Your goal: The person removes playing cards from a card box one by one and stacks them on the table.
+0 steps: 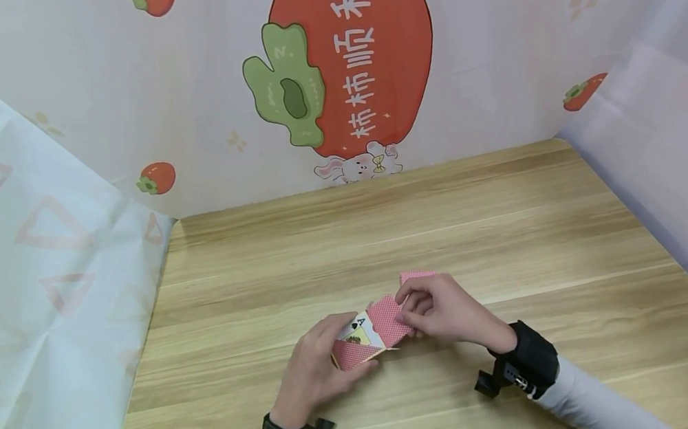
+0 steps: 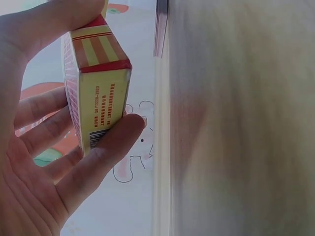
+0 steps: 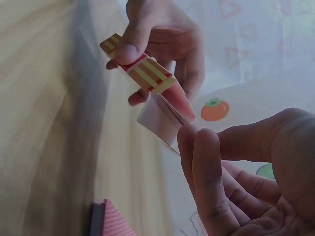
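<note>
My left hand (image 1: 321, 365) grips a playing-card box (image 1: 356, 358) by its sides, with the thumb along one narrow face. Red pattern, an ace of spades and yellow striped edges (image 3: 147, 73) mark the box. From its mouth, beside small white flaps, extend red-backed playing cards (image 1: 389, 315); how many is unclear. The fingertips of my right hand (image 1: 443, 308) pinch the outer end of these cards. The left wrist view shows the box's yellow end (image 2: 103, 105) with red print and a barcode, fingers behind it and the thumb in front.
Just beyond my right hand, a red-patterned stack (image 1: 417, 274) lies on the wooden table (image 1: 262, 264), partly hidden by the fingers. Printed white cloth (image 1: 490, 55) stands along the back and both sides of the table.
</note>
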`<action>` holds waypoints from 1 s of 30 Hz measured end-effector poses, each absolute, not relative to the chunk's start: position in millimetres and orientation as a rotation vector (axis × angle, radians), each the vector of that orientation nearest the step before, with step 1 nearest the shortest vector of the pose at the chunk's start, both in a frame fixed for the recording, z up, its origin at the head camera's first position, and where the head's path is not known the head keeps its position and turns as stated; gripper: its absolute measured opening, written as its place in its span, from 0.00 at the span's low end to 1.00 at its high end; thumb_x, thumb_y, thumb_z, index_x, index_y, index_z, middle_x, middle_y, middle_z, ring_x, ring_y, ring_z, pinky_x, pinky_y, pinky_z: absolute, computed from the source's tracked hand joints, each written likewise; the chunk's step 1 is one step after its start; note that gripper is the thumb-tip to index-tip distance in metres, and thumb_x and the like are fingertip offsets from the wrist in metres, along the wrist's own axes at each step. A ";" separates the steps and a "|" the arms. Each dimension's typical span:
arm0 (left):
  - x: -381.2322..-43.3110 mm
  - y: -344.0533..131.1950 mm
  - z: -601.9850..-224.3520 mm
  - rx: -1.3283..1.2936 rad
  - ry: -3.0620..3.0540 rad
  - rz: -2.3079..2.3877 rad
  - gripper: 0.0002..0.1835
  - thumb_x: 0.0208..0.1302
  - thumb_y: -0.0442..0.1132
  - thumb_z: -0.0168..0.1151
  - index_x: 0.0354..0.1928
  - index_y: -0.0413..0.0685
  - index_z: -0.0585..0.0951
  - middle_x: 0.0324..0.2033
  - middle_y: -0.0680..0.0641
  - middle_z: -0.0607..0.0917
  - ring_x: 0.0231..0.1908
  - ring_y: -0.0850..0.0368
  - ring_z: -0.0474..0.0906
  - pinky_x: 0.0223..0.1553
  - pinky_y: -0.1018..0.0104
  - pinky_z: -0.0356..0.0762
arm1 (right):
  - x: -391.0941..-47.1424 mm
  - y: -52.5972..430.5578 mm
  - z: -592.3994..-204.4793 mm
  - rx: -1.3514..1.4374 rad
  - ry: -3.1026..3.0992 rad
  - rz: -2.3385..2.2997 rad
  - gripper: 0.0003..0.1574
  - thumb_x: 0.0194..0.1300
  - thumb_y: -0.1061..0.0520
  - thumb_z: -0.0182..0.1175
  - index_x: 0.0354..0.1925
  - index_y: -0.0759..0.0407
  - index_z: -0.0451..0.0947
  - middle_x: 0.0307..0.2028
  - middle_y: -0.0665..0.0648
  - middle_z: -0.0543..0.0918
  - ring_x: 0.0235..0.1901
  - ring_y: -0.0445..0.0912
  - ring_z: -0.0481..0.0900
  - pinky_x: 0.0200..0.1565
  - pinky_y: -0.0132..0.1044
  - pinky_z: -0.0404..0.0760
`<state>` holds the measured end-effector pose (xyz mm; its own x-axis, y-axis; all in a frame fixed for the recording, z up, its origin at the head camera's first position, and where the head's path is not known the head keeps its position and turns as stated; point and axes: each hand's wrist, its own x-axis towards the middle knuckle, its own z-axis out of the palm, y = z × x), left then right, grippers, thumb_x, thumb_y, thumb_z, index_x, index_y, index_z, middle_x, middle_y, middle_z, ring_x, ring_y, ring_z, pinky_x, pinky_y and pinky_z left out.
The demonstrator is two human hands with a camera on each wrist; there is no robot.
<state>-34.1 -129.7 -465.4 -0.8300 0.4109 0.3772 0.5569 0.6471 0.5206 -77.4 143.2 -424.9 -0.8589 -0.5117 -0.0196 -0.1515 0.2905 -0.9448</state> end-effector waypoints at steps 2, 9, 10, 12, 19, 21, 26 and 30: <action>-34.2 -129.9 -465.6 -0.781 -2.639 -0.947 0.40 0.43 0.57 0.83 0.60 0.52 0.81 0.52 0.56 0.86 0.47 0.66 0.82 0.42 0.66 0.85 | -79.1 146.5 -422.8 -0.601 2.264 -1.585 0.11 0.64 0.63 0.69 0.43 0.67 0.81 0.29 0.56 0.86 0.25 0.53 0.87 0.29 0.38 0.87; -35.1 -130.1 -464.5 -0.769 -2.649 -0.953 0.40 0.43 0.57 0.83 0.61 0.52 0.81 0.52 0.56 0.86 0.47 0.66 0.82 0.43 0.66 0.85 | -87.3 160.4 -414.8 -0.638 2.393 -1.535 0.11 0.67 0.61 0.67 0.47 0.65 0.84 0.31 0.52 0.85 0.28 0.45 0.85 0.34 0.36 0.86; -35.2 -130.2 -464.5 -0.770 -2.650 -0.955 0.40 0.44 0.58 0.82 0.61 0.52 0.81 0.52 0.57 0.86 0.47 0.66 0.82 0.43 0.66 0.85 | -88.5 162.0 -414.0 -0.643 2.425 -1.520 0.10 0.67 0.61 0.66 0.47 0.63 0.85 0.31 0.51 0.85 0.29 0.43 0.84 0.35 0.36 0.85; -35.3 -130.3 -464.3 -0.772 -2.647 -0.964 0.40 0.44 0.58 0.82 0.61 0.53 0.81 0.52 0.57 0.86 0.47 0.66 0.82 0.43 0.66 0.85 | -90.4 165.2 -412.4 -0.650 2.469 -1.509 0.10 0.68 0.61 0.66 0.47 0.62 0.86 0.32 0.50 0.85 0.31 0.41 0.84 0.38 0.35 0.85; -35.4 -130.7 -465.8 -0.773 -2.652 -0.980 0.40 0.44 0.58 0.82 0.61 0.53 0.80 0.52 0.57 0.86 0.47 0.66 0.82 0.44 0.65 0.85 | -97.1 174.0 -410.4 -0.616 2.429 -1.594 0.12 0.69 0.63 0.65 0.49 0.67 0.85 0.34 0.56 0.86 0.30 0.51 0.85 0.33 0.38 0.86; -35.2 -131.0 -465.6 -0.765 -2.667 -0.982 0.40 0.45 0.58 0.82 0.62 0.53 0.80 0.52 0.57 0.86 0.47 0.66 0.82 0.44 0.65 0.85 | -99.6 176.8 -410.8 -0.594 2.410 -1.625 0.12 0.69 0.63 0.64 0.48 0.68 0.85 0.34 0.58 0.87 0.29 0.55 0.86 0.32 0.41 0.87; -35.1 -131.3 -465.4 -0.773 -2.672 -0.992 0.40 0.46 0.58 0.81 0.62 0.53 0.80 0.53 0.57 0.86 0.47 0.66 0.82 0.44 0.64 0.85 | -106.7 183.0 -412.4 -0.542 2.384 -1.675 0.11 0.70 0.64 0.63 0.48 0.69 0.84 0.35 0.61 0.87 0.29 0.60 0.86 0.33 0.45 0.87; -36.2 -130.5 -465.7 -0.773 -2.673 -0.991 0.40 0.47 0.59 0.81 0.62 0.53 0.80 0.53 0.56 0.86 0.47 0.66 0.82 0.45 0.65 0.85 | -113.0 186.8 -413.4 -0.515 2.407 -1.668 0.11 0.70 0.65 0.62 0.48 0.69 0.84 0.35 0.62 0.86 0.29 0.62 0.86 0.32 0.44 0.87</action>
